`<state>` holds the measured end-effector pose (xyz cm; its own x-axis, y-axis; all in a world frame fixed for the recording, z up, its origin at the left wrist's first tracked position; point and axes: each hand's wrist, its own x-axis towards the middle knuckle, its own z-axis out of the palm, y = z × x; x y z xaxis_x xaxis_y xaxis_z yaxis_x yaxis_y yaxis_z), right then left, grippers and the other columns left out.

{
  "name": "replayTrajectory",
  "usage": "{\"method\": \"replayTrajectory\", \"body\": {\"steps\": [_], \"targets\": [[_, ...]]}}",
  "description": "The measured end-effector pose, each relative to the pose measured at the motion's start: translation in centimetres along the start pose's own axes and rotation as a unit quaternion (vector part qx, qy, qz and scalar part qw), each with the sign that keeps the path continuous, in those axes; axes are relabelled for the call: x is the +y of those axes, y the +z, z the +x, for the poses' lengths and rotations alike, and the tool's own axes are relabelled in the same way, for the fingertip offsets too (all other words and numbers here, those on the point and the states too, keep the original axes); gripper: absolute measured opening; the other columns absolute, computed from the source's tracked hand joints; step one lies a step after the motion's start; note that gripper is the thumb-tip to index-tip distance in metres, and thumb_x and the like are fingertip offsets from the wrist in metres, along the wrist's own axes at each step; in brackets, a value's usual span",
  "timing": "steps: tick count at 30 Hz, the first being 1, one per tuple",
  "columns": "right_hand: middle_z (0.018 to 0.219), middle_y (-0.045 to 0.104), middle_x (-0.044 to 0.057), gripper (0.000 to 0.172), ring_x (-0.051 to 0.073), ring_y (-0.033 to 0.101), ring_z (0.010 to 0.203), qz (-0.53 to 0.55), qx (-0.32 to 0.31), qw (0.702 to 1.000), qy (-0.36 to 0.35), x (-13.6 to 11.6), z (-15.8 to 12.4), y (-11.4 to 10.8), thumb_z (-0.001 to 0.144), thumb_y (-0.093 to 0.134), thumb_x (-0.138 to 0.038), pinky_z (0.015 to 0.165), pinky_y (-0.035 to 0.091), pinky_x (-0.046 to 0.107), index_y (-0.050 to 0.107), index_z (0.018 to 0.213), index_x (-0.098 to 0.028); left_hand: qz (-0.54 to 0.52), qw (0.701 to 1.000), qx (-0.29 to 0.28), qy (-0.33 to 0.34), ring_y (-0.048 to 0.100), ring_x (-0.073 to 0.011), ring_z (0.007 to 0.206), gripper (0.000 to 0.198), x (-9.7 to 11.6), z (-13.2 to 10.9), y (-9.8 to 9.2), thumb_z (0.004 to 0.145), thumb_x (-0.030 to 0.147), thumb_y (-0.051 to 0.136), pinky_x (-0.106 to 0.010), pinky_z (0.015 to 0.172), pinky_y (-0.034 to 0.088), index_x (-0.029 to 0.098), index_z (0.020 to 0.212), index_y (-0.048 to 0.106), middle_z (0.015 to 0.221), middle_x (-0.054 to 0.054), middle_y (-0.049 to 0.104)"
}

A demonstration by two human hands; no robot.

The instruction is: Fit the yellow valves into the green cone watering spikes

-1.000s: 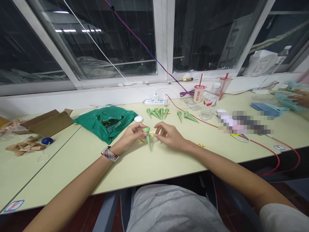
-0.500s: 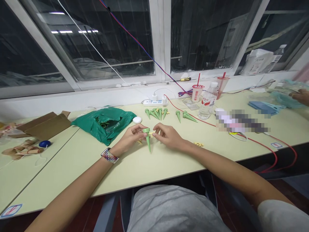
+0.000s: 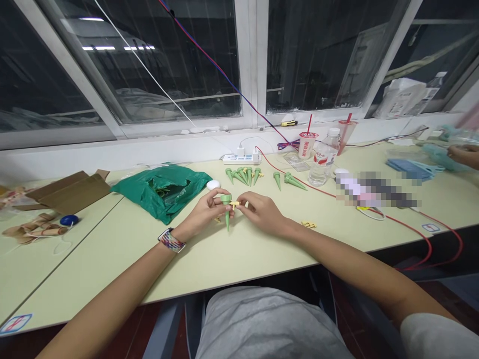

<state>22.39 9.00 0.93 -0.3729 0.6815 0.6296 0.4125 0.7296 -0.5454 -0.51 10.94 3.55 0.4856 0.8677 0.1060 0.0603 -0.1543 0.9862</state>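
Note:
My left hand (image 3: 205,213) is closed on a green plastic watering spike (image 3: 227,212), held with its wide cap up and its point down over the table. A small yellow valve (image 3: 234,204) sits at the spike's right side, pinched in the fingertips of my right hand (image 3: 262,212). Whether the valve is seated in the spike I cannot tell. Another yellow piece (image 3: 217,219) shows partly behind my left fingers. Several yellow valves (image 3: 309,225) lie on the table to the right of my right hand. Beyond my hands lie several green spikes (image 3: 243,175), one with a yellow valve (image 3: 261,174).
A torn green bag (image 3: 164,187) and cardboard (image 3: 75,192) lie left, near wooden pieces and a blue ball (image 3: 69,220). A power strip (image 3: 241,158), water bottle (image 3: 325,158) and drink cup (image 3: 307,145) stand behind. Another person's hand (image 3: 464,153) is at far right.
The spike has turned more upright and shifted slightly left and up in my left hand. The yellow valve shows more plainly between it and my right fingertips. The camera view has shifted slightly.

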Motion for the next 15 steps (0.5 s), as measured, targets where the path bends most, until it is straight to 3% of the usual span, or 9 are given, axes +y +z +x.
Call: {"method": "replayTrajectory", "body": {"steps": [5,8,12,15], "targets": [[0.097,0.070,0.002,0.014,0.014,0.059,0.074,-0.003,0.000,1.000,0.003,-0.2,0.1,0.1,0.104,0.056,-0.033,0.070,0.042,0.027,0.065,0.100,-0.022,0.075,0.997,0.036,0.004,0.072,-0.0188,0.075,0.050,0.3,-0.1,0.7,0.080,0.040,0.086,-0.023,0.059,0.045,0.021,0.117,0.058,0.083,-0.005,0.076],[0.084,0.066,0.000,0.020,0.013,0.059,0.065,0.091,-0.036,0.992,0.076,-0.3,0.4,0.1,0.103,0.055,-0.036,0.066,0.043,0.026,0.062,0.092,-0.021,0.106,0.992,0.068,0.013,0.066,-0.0149,0.065,0.050,0.5,-0.2,1.2,0.076,0.039,0.087,-0.022,0.054,0.040,0.020,0.113,0.061,0.077,-0.002,0.073],[0.068,0.056,-0.004,0.030,0.013,0.059,0.053,0.260,-0.098,0.942,0.189,-0.2,0.6,0.3,0.103,0.050,-0.044,0.055,0.044,0.025,0.054,0.084,-0.021,0.115,0.990,0.081,0.029,0.067,-0.0156,0.066,0.050,0.5,-0.2,1.4,0.073,0.038,0.088,-0.023,0.057,0.045,0.019,0.111,0.061,0.076,-0.002,0.072],[0.072,0.059,-0.003,0.031,0.012,0.059,0.055,0.215,-0.106,0.954,0.179,-0.3,0.4,0.3,0.105,0.045,-0.044,0.057,0.043,0.025,0.052,0.086,-0.021,0.106,0.992,0.066,0.023,0.070,-0.0171,0.070,0.048,0.4,-0.2,1.2,0.077,0.039,0.086,-0.024,0.061,0.047,0.019,0.112,0.060,0.078,-0.002,0.073]]}}
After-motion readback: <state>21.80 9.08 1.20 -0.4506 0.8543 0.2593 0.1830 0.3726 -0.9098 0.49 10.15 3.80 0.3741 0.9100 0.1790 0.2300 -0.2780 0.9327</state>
